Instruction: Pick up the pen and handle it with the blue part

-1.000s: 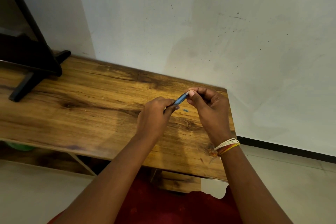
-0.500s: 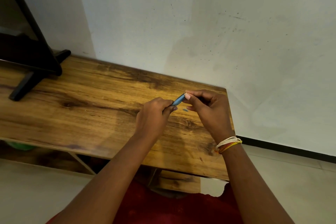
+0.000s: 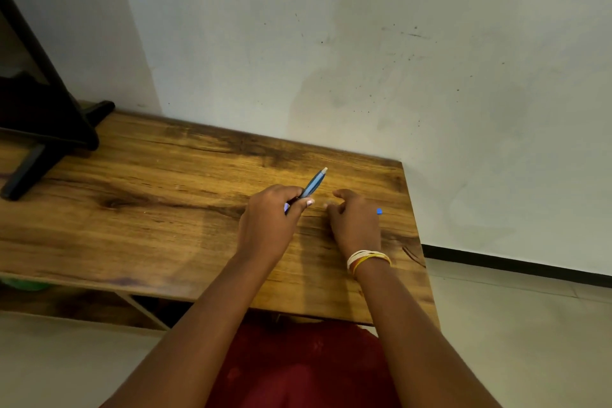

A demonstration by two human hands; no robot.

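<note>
Two hands apart above table (image 3: 139, 225); my left hand (image 3: 268, 225) grips pen (image 3: 313, 185); my right hand (image 3: 356, 225) loosely curled, holding nothing.

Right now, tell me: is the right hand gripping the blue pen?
No. The left hand grips the blue pen, while the right hand rests beside it on the wooden table.

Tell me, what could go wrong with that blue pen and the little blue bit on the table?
The small blue piece lies loose beside the right hand, close to the right edge of the brown wooden table. A nudge from that hand might knock it onto the floor. The left hand grips the slim blue pen only at its lower end, tilted upward, so it could perhaps slip or tip out.
</note>
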